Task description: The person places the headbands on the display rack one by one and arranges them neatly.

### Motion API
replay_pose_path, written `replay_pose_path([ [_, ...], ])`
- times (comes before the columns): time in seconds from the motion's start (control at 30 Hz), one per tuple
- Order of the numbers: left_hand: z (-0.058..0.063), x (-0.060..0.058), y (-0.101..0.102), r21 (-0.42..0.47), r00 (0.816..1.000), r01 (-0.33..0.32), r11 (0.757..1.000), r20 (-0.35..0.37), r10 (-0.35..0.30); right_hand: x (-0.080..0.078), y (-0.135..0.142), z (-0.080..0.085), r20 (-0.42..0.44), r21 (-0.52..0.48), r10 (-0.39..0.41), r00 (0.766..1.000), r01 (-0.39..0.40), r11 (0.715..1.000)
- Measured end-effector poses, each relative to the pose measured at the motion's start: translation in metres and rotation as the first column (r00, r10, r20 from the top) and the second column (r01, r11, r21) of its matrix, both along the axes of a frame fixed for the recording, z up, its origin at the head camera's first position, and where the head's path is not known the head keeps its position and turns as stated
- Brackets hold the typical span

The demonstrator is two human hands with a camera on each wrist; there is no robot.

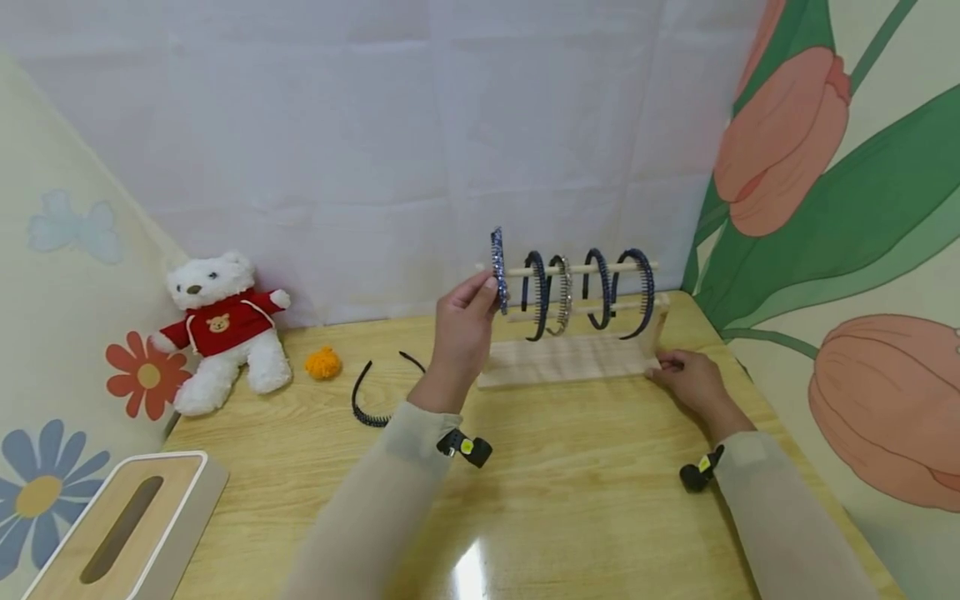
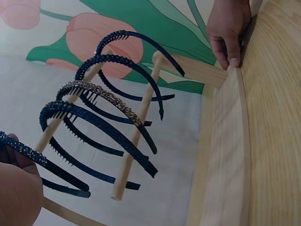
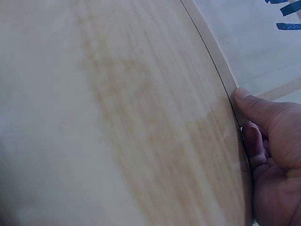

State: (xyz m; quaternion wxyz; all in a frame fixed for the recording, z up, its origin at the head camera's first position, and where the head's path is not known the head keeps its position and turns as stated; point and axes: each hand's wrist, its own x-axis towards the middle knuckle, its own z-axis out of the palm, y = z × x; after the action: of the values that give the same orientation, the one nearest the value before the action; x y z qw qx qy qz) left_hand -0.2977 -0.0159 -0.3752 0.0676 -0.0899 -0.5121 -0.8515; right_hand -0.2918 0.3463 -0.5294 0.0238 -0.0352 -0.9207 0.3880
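Observation:
Between thumb and fingers my left hand (image 1: 467,325) pinches a glittery dark-blue headband (image 1: 498,265) at the left end of the rack's upper rod. I cannot tell whether the band loops the rod. My right hand (image 1: 692,382) grips the right front corner of the wooden headband rack (image 1: 570,358), thumb against the base edge (image 2: 240,141) and fingers curled beside it. Several headbands hang on the two rods: dark-blue ones (image 1: 537,292) and a gold-beaded one (image 2: 101,94). In the right wrist view, my right thumb (image 3: 263,110) lies on the base's corner.
A dark headband (image 1: 367,415) lies on the table behind my left forearm, partly hidden. Left of it are an orange yarn-like ball (image 1: 323,364) and a white teddy bear (image 1: 228,333) in a red sweater. A tissue box (image 1: 180,525) stands at the front left.

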Motion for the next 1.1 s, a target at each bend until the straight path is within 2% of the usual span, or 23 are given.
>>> replay_pose_path([
  [0.3, -0.030, -0.004, -0.004, -0.062, 1.000, 0.009, 0.998, 0.022, -0.007, 0.000, -0.002, 0.004, 0.021, -0.014, 0.001, 1.000, -0.001, 1.000],
  [0.5, -0.044, -0.005, -0.001, -0.107, 0.999, -0.003, 0.994, 0.033, 0.007, 0.001, -0.002, 0.005, 0.017, -0.003, -0.001, 1.000, 0.001, 1.000],
  [0.67, -0.052, -0.006, 0.000, -0.195, 0.999, -0.029, 0.980, 0.028, 0.035, 0.001, -0.001, 0.001, 0.017, 0.000, 0.007, 1.000, -0.007, 1.000],
  [0.9, -0.056, -0.009, 0.000, -0.246, 0.999, -0.049, 0.968, -0.010, 0.048, 0.000, -0.001, 0.001, 0.005, 0.011, -0.003, 1.000, 0.003, 1.000],
  [1.1, -0.056, -0.009, -0.002, -0.268, 0.999, -0.038, 0.963, -0.020, 0.034, 0.001, -0.003, 0.003, 0.013, 0.006, -0.004, 1.000, 0.004, 1.000],
])
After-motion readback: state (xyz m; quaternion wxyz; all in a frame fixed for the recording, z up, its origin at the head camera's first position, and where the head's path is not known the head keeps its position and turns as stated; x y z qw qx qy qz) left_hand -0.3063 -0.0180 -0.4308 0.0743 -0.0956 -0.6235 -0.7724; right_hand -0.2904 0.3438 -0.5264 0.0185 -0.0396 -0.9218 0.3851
